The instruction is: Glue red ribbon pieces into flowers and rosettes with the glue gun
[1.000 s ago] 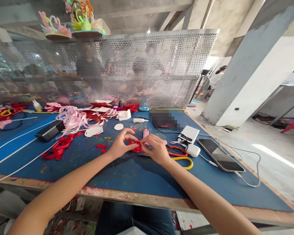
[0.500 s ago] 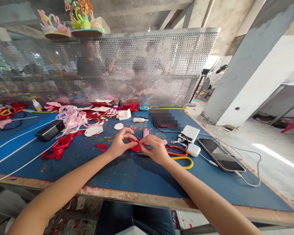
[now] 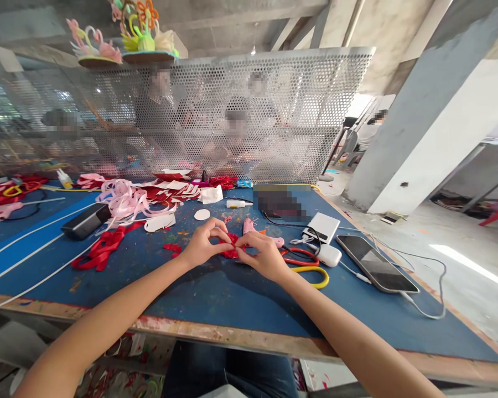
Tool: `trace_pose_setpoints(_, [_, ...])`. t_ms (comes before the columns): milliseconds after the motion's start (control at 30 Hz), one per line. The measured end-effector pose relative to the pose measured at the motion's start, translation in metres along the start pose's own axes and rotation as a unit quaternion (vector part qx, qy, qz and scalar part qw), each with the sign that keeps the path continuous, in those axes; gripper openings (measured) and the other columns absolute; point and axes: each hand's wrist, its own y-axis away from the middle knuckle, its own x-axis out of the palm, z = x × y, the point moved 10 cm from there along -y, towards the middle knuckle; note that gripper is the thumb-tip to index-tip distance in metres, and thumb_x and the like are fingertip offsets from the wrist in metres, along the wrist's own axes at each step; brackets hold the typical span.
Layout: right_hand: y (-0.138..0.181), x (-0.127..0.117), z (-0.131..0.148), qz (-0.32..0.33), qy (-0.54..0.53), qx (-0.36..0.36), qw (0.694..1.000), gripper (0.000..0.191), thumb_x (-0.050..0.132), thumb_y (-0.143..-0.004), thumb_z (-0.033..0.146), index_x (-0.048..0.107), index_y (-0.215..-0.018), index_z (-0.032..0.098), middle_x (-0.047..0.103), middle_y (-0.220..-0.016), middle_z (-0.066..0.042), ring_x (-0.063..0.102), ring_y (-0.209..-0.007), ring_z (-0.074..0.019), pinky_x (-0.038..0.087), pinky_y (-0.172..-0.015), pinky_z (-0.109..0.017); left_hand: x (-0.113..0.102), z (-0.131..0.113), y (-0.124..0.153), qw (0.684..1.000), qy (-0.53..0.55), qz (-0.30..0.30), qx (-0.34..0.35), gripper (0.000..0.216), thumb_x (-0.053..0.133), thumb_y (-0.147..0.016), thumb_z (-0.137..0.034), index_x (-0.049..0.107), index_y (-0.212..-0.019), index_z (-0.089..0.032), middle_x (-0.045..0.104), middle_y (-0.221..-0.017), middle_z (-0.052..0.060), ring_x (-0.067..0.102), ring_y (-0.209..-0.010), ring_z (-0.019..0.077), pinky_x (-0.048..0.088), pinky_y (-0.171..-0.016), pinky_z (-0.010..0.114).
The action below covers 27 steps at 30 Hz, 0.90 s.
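A small red ribbon flower (image 3: pixel 231 246) sits just above the blue table top (image 3: pixel 216 293), pinched from both sides. My left hand (image 3: pixel 203 244) grips its left edge with thumb and forefinger closed. My right hand (image 3: pixel 262 255) pinches the right edge, fingers curled. A pink glue gun (image 3: pixel 248 225) lies right behind the flower. Scissors with red and yellow handles (image 3: pixel 309 263) rest beside my right hand.
A phone (image 3: pixel 376 263) on a cable, a white power bank (image 3: pixel 322 228) and a white charger (image 3: pixel 328 255) lie to the right. Red ribbon (image 3: pixel 103 247), pink ribbon (image 3: pixel 124 202), a black box (image 3: pixel 86 220) and white cut-outs (image 3: pixel 159 222) lie left. A perforated metal screen (image 3: pixel 299 110) stands behind, with people beyond it.
My hands have shifted slightly on the red flower, fingers drawing closer over it. The camera has moved a little. Everything else on the table stays put.
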Motion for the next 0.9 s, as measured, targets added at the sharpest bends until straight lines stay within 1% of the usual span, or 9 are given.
trace_pose_setpoints(133, [0.0, 0.004, 0.003, 0.027, -0.008, -0.012, 1.0, 0.009, 0.055, -0.08, 0.019, 0.061, -0.074, 0.021, 0.066, -0.072, -0.002, 0.061, -0.068, -0.0147, 0.05, -0.068, -0.029, 0.006, 0.006, -0.001, 0.998, 0.024, 0.042, -0.036, 0.036, 0.079, -0.061, -0.028, 0.05, -0.08, -0.019, 0.067, -0.068, -0.001, 0.064, -0.068, 0.0144, 0.045, -0.071, 0.027])
trace_pose_setpoints(233, [0.001, 0.009, 0.004, 0.046, -0.012, -0.019, 0.999, 0.011, 0.054, -0.079, 0.016, 0.062, -0.073, 0.021, 0.066, -0.071, -0.001, 0.062, -0.067, -0.0145, 0.05, -0.068, -0.029, 0.011, 0.012, -0.001, 0.994, 0.047, 0.07, -0.067, 0.038, 0.082, -0.057, -0.029, 0.051, -0.076, -0.017, 0.066, -0.066, -0.001, 0.063, -0.063, 0.0138, 0.047, -0.068, 0.027])
trace_pose_setpoints(367, [0.001, 0.011, 0.002, 0.048, -0.012, -0.006, 0.999, 0.011, 0.055, -0.079, 0.017, 0.062, -0.074, 0.022, 0.067, -0.072, -0.001, 0.063, -0.068, -0.0149, 0.05, -0.069, -0.029, 0.01, 0.017, -0.002, 0.991, 0.072, 0.066, -0.09, 0.038, 0.083, -0.053, -0.028, 0.054, -0.073, -0.016, 0.065, -0.064, -0.001, 0.062, -0.062, 0.0128, 0.047, -0.065, 0.026])
trace_pose_setpoints(433, [-0.001, 0.011, -0.003, 0.036, -0.006, 0.014, 0.999, 0.009, 0.055, -0.081, 0.02, 0.063, -0.076, 0.022, 0.068, -0.074, -0.002, 0.063, -0.07, -0.0153, 0.049, -0.069, -0.029, 0.007, 0.02, -0.005, 0.991, 0.085, 0.048, -0.097, 0.035, 0.083, -0.052, -0.027, 0.057, -0.073, -0.015, 0.065, -0.065, -0.001, 0.062, -0.062, 0.0121, 0.047, -0.065, 0.024])
trace_pose_setpoints(500, [-0.003, 0.008, -0.011, 0.02, 0.004, 0.041, 0.999, 0.01, 0.054, -0.082, 0.024, 0.063, -0.078, 0.021, 0.069, -0.075, -0.002, 0.063, -0.069, -0.0151, 0.049, -0.067, -0.028, 0.001, 0.024, -0.01, 0.99, 0.097, 0.022, -0.104, 0.034, 0.083, -0.053, -0.025, 0.062, -0.078, -0.015, 0.065, -0.067, -0.001, 0.061, -0.062, 0.0111, 0.047, -0.064, 0.023])
trace_pose_setpoints(633, [-0.005, 0.0, -0.035, -0.005, 0.033, 0.097, 0.995, 0.009, 0.056, -0.08, 0.026, 0.062, -0.08, 0.02, 0.068, -0.071, -0.001, 0.061, -0.062, -0.0139, 0.047, -0.06, -0.026, -0.024, 0.038, -0.019, 0.983, 0.126, -0.051, -0.126, 0.037, 0.079, -0.058, -0.025, 0.066, -0.092, -0.016, 0.063, -0.07, -0.002, 0.06, -0.065, 0.0105, 0.048, -0.063, 0.022])
trace_pose_setpoints(733, [-0.003, -0.01, -0.053, -0.022, 0.056, 0.129, 0.99, 0.007, 0.056, -0.077, 0.024, 0.061, -0.077, 0.02, 0.068, -0.069, -0.001, 0.06, -0.06, -0.0139, 0.045, -0.058, -0.025, -0.048, 0.051, -0.02, 0.971, 0.155, -0.111, -0.146, 0.026, 0.074, -0.066, -0.027, 0.067, -0.088, -0.015, 0.062, -0.076, 0.0, 0.061, -0.07, 0.011, 0.05, -0.063, 0.023])
trace_pose_setpoints(800, [-0.002, -0.016, -0.063, -0.03, 0.067, 0.145, 0.987, 0.008, 0.054, -0.077, 0.023, 0.061, -0.075, 0.02, 0.068, -0.07, -0.001, 0.06, -0.06, -0.0136, 0.045, -0.057, -0.025, -0.061, 0.06, -0.019, 0.96, 0.175, -0.145, -0.16, 0.019, 0.068, -0.074, -0.027, 0.065, -0.088, -0.013, 0.063, -0.081, 0.002, 0.061, -0.074, 0.0116, 0.051, -0.066, 0.025])
trace_pose_setpoints(900, [-0.001, -0.022, -0.071, -0.036, 0.082, 0.16, 0.983, 0.009, 0.053, -0.076, 0.022, 0.061, -0.074, 0.02, 0.069, -0.071, -0.002, 0.06, -0.061, -0.0133, 0.044, -0.057, -0.024, -0.072, 0.072, -0.019, 0.947, 0.197, -0.177, -0.183, 0.024, 0.057, -0.086, -0.03, 0.059, -0.103, -0.013, 0.062, -0.099, 0.006, 0.061, -0.085, 0.0158, 0.053, -0.074, 0.033])
